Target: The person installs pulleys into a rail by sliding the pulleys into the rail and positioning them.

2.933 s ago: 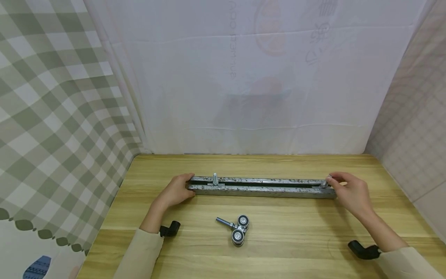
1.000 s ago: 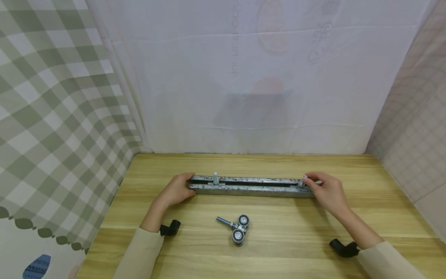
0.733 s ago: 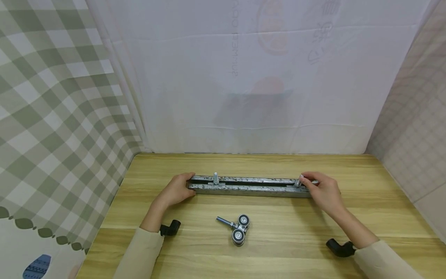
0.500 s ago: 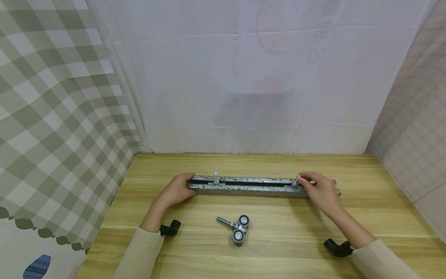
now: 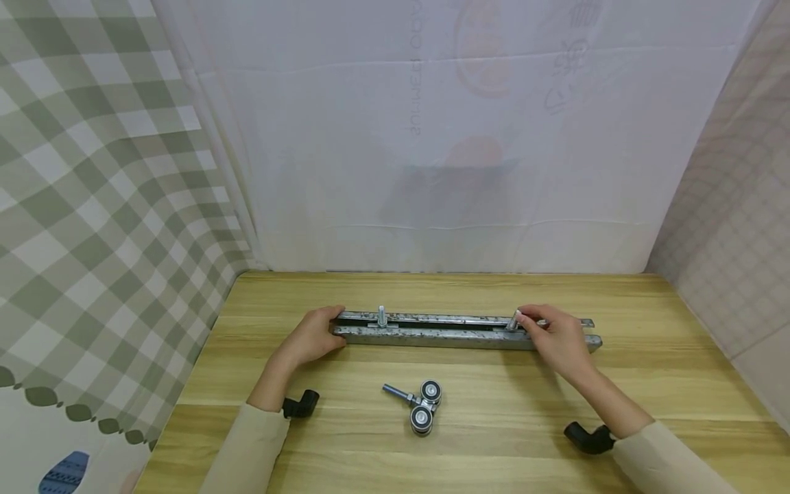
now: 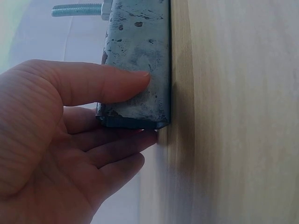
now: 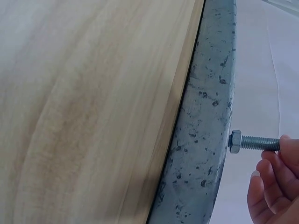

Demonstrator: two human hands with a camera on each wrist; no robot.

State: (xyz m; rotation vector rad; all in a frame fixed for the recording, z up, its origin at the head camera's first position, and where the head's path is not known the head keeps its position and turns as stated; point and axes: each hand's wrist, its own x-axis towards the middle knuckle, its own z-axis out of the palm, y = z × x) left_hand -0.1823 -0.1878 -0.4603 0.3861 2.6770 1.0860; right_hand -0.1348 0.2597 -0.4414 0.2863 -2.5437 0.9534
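Observation:
A long grey metal track (image 5: pixel 457 329) lies across the wooden table (image 5: pixel 494 405). My left hand (image 5: pixel 311 336) grips its left end (image 6: pixel 135 74), thumb on the side face and fingers round the end. A threaded bolt (image 5: pixel 381 316) stands up from the track near that hand. My right hand (image 5: pixel 552 336) pinches a second upright bolt (image 5: pixel 512 320) toward the track's right part; in the right wrist view the fingers (image 7: pixel 271 186) close on the bolt (image 7: pixel 254 142) that sticks out of the track (image 7: pixel 205 135).
A loose roller carriage with two wheels and a bolt (image 5: pixel 420 405) lies on the table in front of the track. White sheeting hangs behind the table, checked cloth on the left. Black wrist mounts (image 5: pixel 300 405) sit on both forearms.
My right hand has slid the bolt leftward along the track from its right end, uncovering that end. The left hand and the loose roller carriage have stayed put.

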